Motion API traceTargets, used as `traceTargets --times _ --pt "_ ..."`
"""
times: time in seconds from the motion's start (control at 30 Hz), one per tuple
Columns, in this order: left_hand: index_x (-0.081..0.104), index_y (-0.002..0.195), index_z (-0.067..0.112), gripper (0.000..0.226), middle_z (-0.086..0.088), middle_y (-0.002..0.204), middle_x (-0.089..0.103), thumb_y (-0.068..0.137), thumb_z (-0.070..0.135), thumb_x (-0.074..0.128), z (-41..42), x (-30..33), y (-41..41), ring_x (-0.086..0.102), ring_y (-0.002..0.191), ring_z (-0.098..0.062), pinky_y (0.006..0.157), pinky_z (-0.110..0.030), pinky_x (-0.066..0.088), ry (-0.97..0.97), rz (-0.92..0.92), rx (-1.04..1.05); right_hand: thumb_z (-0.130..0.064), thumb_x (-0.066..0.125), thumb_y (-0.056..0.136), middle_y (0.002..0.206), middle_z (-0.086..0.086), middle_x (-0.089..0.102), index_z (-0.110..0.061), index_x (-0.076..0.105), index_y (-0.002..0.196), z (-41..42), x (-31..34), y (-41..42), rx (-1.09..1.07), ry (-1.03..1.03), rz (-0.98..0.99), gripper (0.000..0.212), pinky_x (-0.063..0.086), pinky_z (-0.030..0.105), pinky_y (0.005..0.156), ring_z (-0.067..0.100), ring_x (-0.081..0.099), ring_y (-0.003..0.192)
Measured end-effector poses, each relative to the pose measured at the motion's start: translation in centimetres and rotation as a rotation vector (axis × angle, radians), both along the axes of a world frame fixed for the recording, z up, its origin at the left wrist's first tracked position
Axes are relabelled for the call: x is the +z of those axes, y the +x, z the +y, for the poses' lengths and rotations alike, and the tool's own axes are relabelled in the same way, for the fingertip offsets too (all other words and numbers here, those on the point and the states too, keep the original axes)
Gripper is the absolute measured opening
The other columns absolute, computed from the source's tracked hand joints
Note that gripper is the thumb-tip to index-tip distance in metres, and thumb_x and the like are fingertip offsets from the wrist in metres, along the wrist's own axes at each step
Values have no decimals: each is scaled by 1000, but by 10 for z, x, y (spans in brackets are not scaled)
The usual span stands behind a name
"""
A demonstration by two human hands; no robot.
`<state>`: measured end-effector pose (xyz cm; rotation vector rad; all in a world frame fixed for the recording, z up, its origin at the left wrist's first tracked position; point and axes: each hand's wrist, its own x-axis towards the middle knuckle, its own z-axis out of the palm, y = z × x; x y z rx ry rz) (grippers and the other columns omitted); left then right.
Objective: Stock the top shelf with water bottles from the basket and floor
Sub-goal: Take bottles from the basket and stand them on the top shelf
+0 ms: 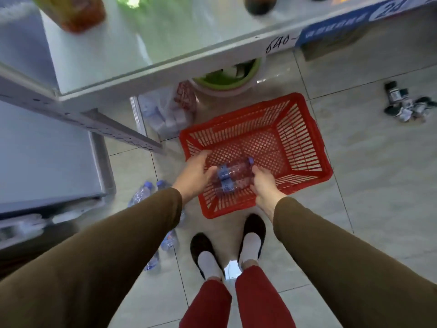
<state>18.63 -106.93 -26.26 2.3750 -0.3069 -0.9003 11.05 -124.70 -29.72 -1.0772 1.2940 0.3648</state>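
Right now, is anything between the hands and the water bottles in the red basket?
Nothing visible: the left hand and right hand already hold the two water bottles from either end inside the red basket, which appears otherwise empty.

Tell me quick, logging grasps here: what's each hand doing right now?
Left hand: fingers curled round one end of the water bottles over the red basket.
Right hand: gripping their other end.

I see the red basket (pixel 256 150) open on top, bare tiled floor (pixel 369 176) to its right; white shelf (pixel 151 55) overhangs ahead-left, loose water bottles (pixel 142 192) crowd the floor on the left.
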Motion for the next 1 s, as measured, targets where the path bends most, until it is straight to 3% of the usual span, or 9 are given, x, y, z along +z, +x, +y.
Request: traceTargets --times 0.13,0.23,0.37,0.53,0.63,0.73,0.8,0.93,1.0 --pt "41 148 17 49 -9 151 48 102 26 52 -9 -73 14 47 137 -30 112 -35 35 96 40 -25 -15 45 105 95 4 64 -6 60 120 3 -76 3 -46 17 85 23 48 22 51 12 59 71" --pt "42 148 16 47 -8 152 47 103 24 50 -16 -122 26 46 137 -28 110 -31 34 148 77 -74 -6 38 106 79 3 54 -11 52 83 1 -124 10 -60 86 143 27 48 17 40 14 52 66" --pt "54 134 14 34 -10 138 59 102 25 47 -29 -186 39 58 120 -28 101 -35 45 194 160 -151 -7 35 105 83 2 49 -18 43 77 1 -184 18 69 169 226 31 48 23 54 12 49 68" --pt "54 134 17 35 -8 136 60 101 25 46 -45 -242 50 59 115 -28 92 -38 49 236 224 -202 -13 41 106 115 13 63 -3 62 120 17 -230 28 48 182 232 27 56 36 77 27 65 89" --pt "56 130 17 32 -9 132 61 101 27 49 -48 -265 58 59 112 -27 84 -33 44 241 238 -202 -23 52 102 114 13 67 -6 61 123 22 -238 37 -86 227 217 29 57 41 87 32 67 99" --pt "58 132 16 35 -9 134 62 99 25 56 -47 -279 63 59 117 -29 93 -35 47 266 243 -230 -31 49 100 101 6 65 -6 57 134 20 -291 35 -33 96 196 44 53 30 73 20 63 82" --pt "57 135 17 41 -9 136 61 95 24 64 -46 -284 65 58 120 -29 97 -35 46 263 267 -227 -57 47 84 120 7 67 -18 59 135 17 -341 28 -32 9 233 66 56 36 89 25 67 99" --pt "53 138 18 55 -4 137 60 88 27 73 -43 -291 70 58 124 -25 101 -37 48 247 401 -117 -41 63 90 135 15 59 -5 49 141 10 -280 42 16 -47 232 64 53 35 89 35 63 117" --pt "53 137 18 58 -2 135 61 84 24 77 -45 -292 69 58 123 -23 99 -36 49 215 442 -71 -46 75 79 141 14 54 -8 42 147 9 -275 41 20 -52 242 84 55 39 93 34 61 120"
